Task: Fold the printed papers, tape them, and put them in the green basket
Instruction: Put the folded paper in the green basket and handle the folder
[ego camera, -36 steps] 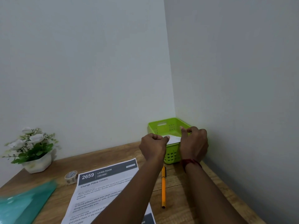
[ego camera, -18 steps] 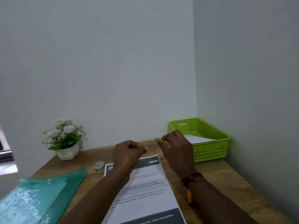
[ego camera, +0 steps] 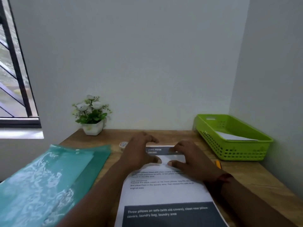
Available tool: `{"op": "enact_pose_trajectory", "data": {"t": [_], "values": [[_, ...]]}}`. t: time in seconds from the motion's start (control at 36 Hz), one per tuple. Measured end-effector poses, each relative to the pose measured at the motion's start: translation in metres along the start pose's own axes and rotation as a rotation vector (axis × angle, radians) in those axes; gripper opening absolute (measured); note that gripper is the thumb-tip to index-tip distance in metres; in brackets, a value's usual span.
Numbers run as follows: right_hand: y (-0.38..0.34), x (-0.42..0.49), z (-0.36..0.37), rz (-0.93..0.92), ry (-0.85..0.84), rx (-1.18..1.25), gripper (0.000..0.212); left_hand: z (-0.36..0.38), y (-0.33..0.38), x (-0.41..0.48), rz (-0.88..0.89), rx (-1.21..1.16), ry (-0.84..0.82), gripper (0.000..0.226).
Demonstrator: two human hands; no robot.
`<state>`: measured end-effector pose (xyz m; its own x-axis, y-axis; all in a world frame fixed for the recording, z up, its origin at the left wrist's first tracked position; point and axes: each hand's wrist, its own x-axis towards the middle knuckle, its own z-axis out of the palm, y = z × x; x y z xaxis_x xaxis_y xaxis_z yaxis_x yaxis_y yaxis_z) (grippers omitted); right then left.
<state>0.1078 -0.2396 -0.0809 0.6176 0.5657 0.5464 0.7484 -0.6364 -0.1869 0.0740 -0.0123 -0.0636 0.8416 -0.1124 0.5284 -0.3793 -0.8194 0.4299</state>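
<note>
A printed paper (ego camera: 165,192) lies flat on the wooden desk in front of me, its dark header at the far end. My left hand (ego camera: 140,152) and my right hand (ego camera: 191,158) hover over or rest on its far part with fingers spread, side by side. Neither hand holds anything. The green basket (ego camera: 213,141) stands at the back right corner with a folded white paper (ego camera: 234,136) inside. A small tape roll (ego camera: 123,145) sits just left of my left hand, partly hidden by it.
A teal plastic folder (ego camera: 49,182) covers the desk's left side. A white pot with white flowers (ego camera: 91,117) stands at the back by the wall. An orange pen (ego camera: 218,164) peeks out right of my right wrist. Walls close the back and right; a window is at left.
Both hands left the green basket, where the folded paper now lies, and came back left to the flat printed paper. Their curled fingers have spread out. The view has swung left.
</note>
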Motion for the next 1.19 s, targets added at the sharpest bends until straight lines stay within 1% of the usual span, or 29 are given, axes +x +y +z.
{"op": "enact_pose_trajectory", "data": {"t": [0.06, 0.17, 0.25, 0.31, 0.39, 0.5, 0.64, 0.75, 0.89, 1.0, 1.11, 1.19], "values": [[0.002, 0.000, 0.003, 0.001, -0.024, -0.023, 0.053, 0.000, -0.005, -0.002, 0.003, 0.026, -0.039, 0.074], [0.003, 0.000, 0.008, 0.035, -0.017, -0.025, 0.050, 0.003, -0.015, -0.007, -0.003, 0.089, -0.121, 0.096], [0.004, 0.000, 0.010, 0.066, -0.023, -0.041, 0.053, 0.003, -0.019, -0.009, -0.083, 0.073, -0.148, 0.117], [0.005, 0.000, 0.010, 0.090, -0.027, -0.036, 0.059, 0.003, -0.020, -0.009, -0.146, 0.055, -0.159, 0.130], [0.006, -0.001, 0.011, 0.138, -0.054, -0.021, 0.073, 0.005, -0.023, -0.009, -0.166, 0.106, -0.175, 0.141], [0.004, 0.002, 0.013, 0.176, -0.121, 0.013, 0.083, 0.008, -0.029, -0.005, -0.183, 0.184, -0.238, 0.143], [0.002, 0.006, 0.018, 0.165, -0.180, -0.015, 0.077, 0.011, -0.033, -0.004, -0.205, 0.193, -0.296, 0.137], [0.001, 0.007, 0.018, 0.166, -0.206, -0.040, 0.074, 0.009, -0.033, -0.003, -0.197, 0.205, -0.299, 0.128], [0.004, 0.005, 0.018, 0.177, -0.210, -0.074, 0.074, 0.006, -0.027, -0.004, -0.161, 0.227, -0.247, 0.123], [0.003, 0.004, 0.015, 0.168, -0.207, -0.089, 0.077, 0.003, -0.019, -0.005, -0.137, 0.250, -0.181, 0.128], [0.002, 0.004, 0.010, 0.115, -0.162, -0.133, 0.082, 0.000, -0.013, -0.006, -0.136, 0.253, -0.128, 0.132], [0.001, 0.003, 0.006, 0.095, -0.106, -0.127, 0.078, -0.004, -0.009, -0.007, -0.118, 0.243, -0.100, 0.129]]}}
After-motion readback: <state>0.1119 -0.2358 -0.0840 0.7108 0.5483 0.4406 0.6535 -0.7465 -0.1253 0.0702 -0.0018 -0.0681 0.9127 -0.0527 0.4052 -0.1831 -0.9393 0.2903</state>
